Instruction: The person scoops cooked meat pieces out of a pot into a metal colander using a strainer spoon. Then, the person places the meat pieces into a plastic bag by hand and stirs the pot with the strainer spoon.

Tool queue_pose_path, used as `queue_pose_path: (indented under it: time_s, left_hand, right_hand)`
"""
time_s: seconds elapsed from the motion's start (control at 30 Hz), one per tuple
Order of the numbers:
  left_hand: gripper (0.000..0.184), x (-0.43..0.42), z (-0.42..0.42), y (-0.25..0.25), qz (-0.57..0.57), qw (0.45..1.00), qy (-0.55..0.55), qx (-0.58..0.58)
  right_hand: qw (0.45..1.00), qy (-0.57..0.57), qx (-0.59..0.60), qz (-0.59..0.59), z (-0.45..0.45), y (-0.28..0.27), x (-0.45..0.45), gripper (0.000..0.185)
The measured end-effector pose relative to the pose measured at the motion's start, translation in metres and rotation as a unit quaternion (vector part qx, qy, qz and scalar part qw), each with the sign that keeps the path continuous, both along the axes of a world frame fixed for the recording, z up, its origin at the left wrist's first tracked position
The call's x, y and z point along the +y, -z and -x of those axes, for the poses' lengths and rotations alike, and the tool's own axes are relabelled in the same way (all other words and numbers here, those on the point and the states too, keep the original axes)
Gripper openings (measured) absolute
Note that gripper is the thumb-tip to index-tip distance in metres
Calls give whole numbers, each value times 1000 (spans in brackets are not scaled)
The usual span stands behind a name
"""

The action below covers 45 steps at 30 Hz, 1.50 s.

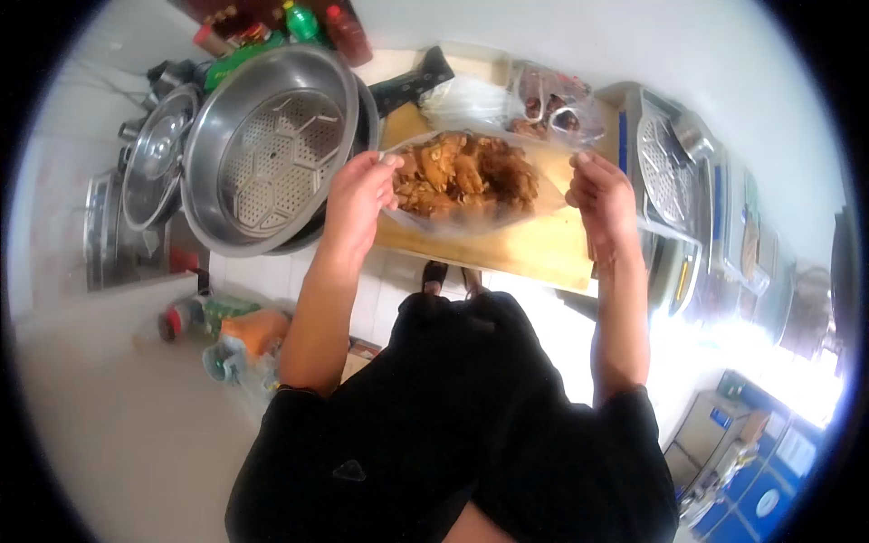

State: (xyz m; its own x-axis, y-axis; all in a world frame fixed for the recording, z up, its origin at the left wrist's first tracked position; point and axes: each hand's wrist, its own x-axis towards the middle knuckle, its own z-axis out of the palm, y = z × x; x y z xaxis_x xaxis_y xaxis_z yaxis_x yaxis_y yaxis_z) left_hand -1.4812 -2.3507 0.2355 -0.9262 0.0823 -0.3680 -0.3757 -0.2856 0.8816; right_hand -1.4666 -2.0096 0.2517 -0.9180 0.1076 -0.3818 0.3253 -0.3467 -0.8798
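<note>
A clear plastic bag (466, 181) full of brown, cooked-looking food pieces is spread between my hands above a wooden board (561, 244). My left hand (364, 185) pinches the bag's left edge with closed fingers. On the other side my right hand (599, 192) is closed on the bag's right corner. The food lies nearer to my left hand, and the thin plastic stretches across to the right one. Just left of my left hand stands a large steel basin (204, 181) with a perforated steamer plate (285, 163) inside.
Behind the board lie another clear bag (557, 104) with dark red pieces and white plastic (466, 101). Bottles (301, 23) stand at the back left. A glass lid (158, 154) leans beyond the basin. At the right is a perforated metal tray (665, 167).
</note>
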Motion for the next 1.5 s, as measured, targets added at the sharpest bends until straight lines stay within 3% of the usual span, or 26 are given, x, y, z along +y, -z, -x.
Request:
queue_pose_path:
  time_s: [0.23, 0.43, 0.57, 0.67, 0.7, 0.8, 0.87, 0.93, 1.03, 1.1, 1.17, 1.37, 1.4, 1.5]
  left_hand:
    - [24, 47, -16, -54, -42, 986, 163, 12]
    - [34, 132, -90, -110, -83, 907, 413, 25]
    - [39, 203, -119, -84, -58, 834, 546, 56]
    - [38, 285, -190, -73, -72, 778, 622, 45]
    - [37, 248, -144, -78, -80, 768, 633, 49]
    - [35, 311, -156, -58, -73, 720, 690, 20]
    - [36, 340, -265, -90, -24, 711, 702, 22]
    - [35, 433, -392, -102, -7, 690, 724, 4]
    - [34, 526, -520, -131, 23, 647, 762, 0]
    - [32, 556, -544, -142, 39, 629, 776, 9]
    - [31, 590, -559, -144, 37, 601, 798, 23]
    - [30, 766, -739, -149, 8, 458, 888, 30]
    - [29, 782, -735, -178, 25, 440, 897, 37]
    - [28, 871, -809, -189, 52, 374, 924, 62]
  right_hand:
    - [985, 167, 50, -5, -132, -50, 25, 20]
    - [931, 359, 59, -21, -335, -92, 48, 14]
    - [884, 458, 97, -10, -419, -64, 42, 18]
    - [849, 518, 106, -15, -518, -49, 69, 24]
    - [836, 538, 101, -38, -472, -58, 18, 25]
    - [796, 599, 67, -62, -498, -40, 32, 24]
    - [782, 614, 99, -36, -602, -48, 35, 23]
    - [752, 654, 18, -81, -728, -72, 97, 22]
    - [704, 706, 25, -72, -856, -97, 143, 21]
    - [681, 728, 42, -62, -873, -103, 147, 20]
    - [624, 775, 68, -75, -878, -101, 155, 19]
    - [510, 854, 85, -59, -1018, -94, 233, 21]
    - [489, 864, 111, -36, -1003, -107, 235, 22]
    - [432, 892, 130, -30, -1045, -119, 291, 22]
